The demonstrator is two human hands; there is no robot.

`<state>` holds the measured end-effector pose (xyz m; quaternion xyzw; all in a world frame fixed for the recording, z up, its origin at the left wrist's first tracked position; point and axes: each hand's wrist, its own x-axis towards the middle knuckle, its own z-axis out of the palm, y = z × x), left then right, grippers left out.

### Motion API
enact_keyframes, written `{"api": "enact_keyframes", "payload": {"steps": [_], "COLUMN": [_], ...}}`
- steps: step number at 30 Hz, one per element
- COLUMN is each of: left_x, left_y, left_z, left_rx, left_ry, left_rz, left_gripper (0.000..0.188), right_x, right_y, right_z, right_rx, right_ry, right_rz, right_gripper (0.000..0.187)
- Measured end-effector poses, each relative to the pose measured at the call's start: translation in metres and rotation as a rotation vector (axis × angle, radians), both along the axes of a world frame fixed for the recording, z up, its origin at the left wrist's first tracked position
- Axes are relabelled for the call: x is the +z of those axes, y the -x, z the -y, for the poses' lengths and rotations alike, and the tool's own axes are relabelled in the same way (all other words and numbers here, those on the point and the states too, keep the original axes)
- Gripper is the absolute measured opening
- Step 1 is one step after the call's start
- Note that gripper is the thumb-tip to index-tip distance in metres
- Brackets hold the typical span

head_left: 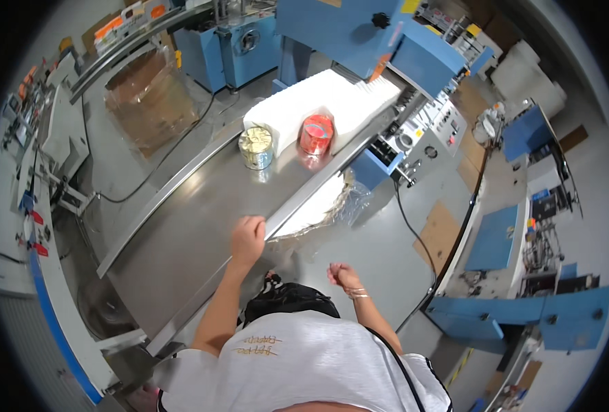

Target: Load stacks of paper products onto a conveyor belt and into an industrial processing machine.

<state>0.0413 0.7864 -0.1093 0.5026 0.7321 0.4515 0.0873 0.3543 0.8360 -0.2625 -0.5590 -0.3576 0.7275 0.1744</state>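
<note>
My left hand (248, 242) is closed, with its fingers curled, beside the near rim of a long metal table (194, 220). Whatever its palm may hold is hidden, and I cannot tell whether it touches the rim. Off the table's right side, in front of my body, my right hand (345, 275) has its fingers curled in, with nothing showing in them. Toward the table's far end stand a gold foil-topped cylinder (256, 147) and a red cylindrical pack (317, 134), both apart from my hands. White sheet-like material (301, 101) lies behind them.
A large blue machine (338, 31) rises at the table's far end, with a control panel (443, 123) on its right. Clear plastic covers a cardboard box (146, 103) at the left. A black cable (414, 226) crosses the floor near flat cardboard (436, 233). Blue cabinets (469, 316) stand right.
</note>
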Motion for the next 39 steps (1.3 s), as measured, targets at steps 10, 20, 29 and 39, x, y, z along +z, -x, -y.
{"api": "enact_keyframes", "payload": {"steps": [10,20,29,39], "left_x": [-0.006,0.049,0.029,0.026], "left_y": [0.002,-0.040,-0.055,-0.087], "left_z": [-0.032,-0.135,-0.270,-0.246], "left_rx": [-0.037,0.159,0.156,0.314], "left_ry": [0.359,0.323,0.196,0.187], "left_rz": [0.530,0.471,-0.079,-0.235], "left_gripper": [0.021,0.044,0.066,0.073], "right_x": [0.195,0.237,0.212,0.202], "right_y": [0.112,0.141,0.117,0.110], "right_z": [-0.167,-0.276,-0.301,-0.310], "right_rx": [0.214,0.439,0.549,0.540], "right_ry": [-1.163,-1.668,-1.575,-1.561], "right_rz": [0.304,0.607,0.523,0.379], "right_gripper": [0.016,0.032,0.047,0.054]}}
